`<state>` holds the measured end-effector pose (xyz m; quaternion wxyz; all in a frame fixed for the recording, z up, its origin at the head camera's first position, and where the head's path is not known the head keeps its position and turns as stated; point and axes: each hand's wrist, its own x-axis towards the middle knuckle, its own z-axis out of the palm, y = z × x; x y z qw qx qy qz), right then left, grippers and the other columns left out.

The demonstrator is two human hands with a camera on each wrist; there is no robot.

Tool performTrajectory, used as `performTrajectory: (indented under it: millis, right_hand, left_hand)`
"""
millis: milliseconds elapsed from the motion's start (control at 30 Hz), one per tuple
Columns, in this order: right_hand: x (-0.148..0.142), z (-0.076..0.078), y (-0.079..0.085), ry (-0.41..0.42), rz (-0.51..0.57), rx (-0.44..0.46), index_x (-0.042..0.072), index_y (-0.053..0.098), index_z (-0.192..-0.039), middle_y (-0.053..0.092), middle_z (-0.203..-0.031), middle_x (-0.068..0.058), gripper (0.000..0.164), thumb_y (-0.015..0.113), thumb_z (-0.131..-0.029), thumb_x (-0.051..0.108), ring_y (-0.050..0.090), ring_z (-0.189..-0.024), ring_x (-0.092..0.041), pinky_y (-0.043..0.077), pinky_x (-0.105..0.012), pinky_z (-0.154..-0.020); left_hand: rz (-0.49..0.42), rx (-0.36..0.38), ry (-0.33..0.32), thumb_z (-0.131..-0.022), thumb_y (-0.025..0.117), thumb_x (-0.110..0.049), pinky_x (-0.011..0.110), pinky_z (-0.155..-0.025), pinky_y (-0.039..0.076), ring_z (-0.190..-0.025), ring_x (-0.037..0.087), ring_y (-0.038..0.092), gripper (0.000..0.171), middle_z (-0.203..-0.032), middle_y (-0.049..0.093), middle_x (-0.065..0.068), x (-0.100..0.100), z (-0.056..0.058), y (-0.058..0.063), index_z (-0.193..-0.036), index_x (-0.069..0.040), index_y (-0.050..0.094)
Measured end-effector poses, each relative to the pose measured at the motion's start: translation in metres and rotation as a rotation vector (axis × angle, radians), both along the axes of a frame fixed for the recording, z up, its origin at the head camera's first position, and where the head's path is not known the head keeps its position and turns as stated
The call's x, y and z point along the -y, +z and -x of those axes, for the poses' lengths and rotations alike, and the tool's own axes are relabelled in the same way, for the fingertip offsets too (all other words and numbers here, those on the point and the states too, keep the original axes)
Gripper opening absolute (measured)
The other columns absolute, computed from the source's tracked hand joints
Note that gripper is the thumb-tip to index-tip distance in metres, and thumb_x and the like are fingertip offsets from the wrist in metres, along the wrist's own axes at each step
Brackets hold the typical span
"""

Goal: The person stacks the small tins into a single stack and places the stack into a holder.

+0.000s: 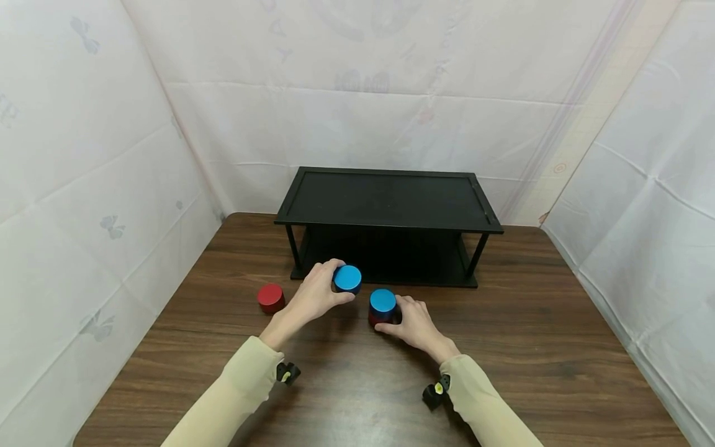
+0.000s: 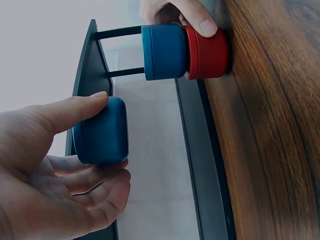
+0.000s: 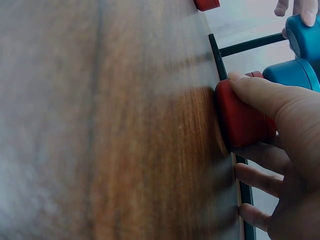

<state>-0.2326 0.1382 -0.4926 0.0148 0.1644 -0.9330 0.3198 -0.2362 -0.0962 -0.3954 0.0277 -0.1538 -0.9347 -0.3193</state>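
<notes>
My left hand point(image 1: 317, 292) pinches a small round blue tin point(image 1: 348, 278) between thumb and fingers, held up in front of the shelf. In the left wrist view this tin point(image 2: 102, 131) is clear of the table. To its right, my right hand point(image 1: 416, 324) grips a red tin point(image 2: 212, 52) low down, thumb on the near side and fingers round the far side. A second blue tin point(image 1: 383, 300) is stacked on top of that red one. Another red tin point(image 1: 270, 298) stands on the table, left of my left hand.
A black two-tier shelf point(image 1: 385, 197) stands at the back of the brown wooden table point(image 1: 357, 397), its lower board just beyond my hands. White sheets point(image 1: 357, 124) hang behind the table and at both sides.
</notes>
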Motion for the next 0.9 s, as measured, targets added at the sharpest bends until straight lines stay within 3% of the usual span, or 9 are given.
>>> performTrajectory:
  millis: [900]
  right_hand:
    - [-0.001, 0.000, -0.002, 0.015, 0.004, -0.036, 0.006, 0.061, -0.122, 0.067, -0.113, -0.009, 0.060, 0.078, -0.078, 0.044, 0.060, -0.107, -0.026, 0.038, -0.052, -0.101]
  left_hand:
    - [0.016, 0.003, -0.049, -0.079, 0.080, -0.026, 0.047, -0.096, 0.049, -0.116, 0.029, 0.051, 0.064, -0.128, 0.059, 0.013, -0.022, 0.002, 0.002, -0.133, -0.005, 0.051]
